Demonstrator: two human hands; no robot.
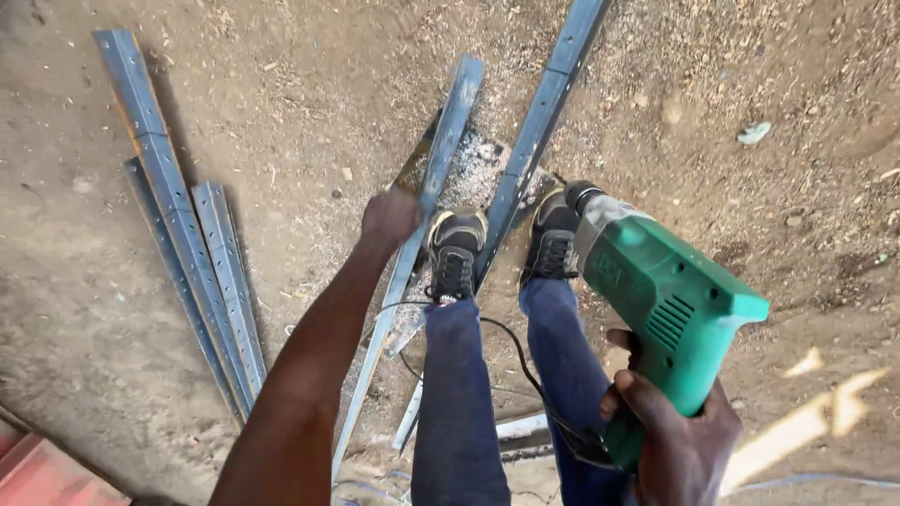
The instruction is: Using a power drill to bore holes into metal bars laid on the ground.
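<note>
My right hand [677, 440] grips the handle of a green electric drill [661, 290], whose chuck points down toward my right shoe [553, 234]. A black cord runs from the drill across my legs. My left hand [389, 217] reaches down and holds a long grey steel angle bar [441, 150] lying on the ground. A second steel angle bar [544, 112] runs beside it, under my right shoe. My left shoe [457, 253] rests between the two bars. Both legs are in blue jeans.
Several more steel angle bars [192, 244] lie stacked on the dirt ground at the left. Metal shavings cover a flat plate [473, 173] under the bars. A red object [42, 473] shows at the bottom left corner. Small stones and debris are scattered at the right.
</note>
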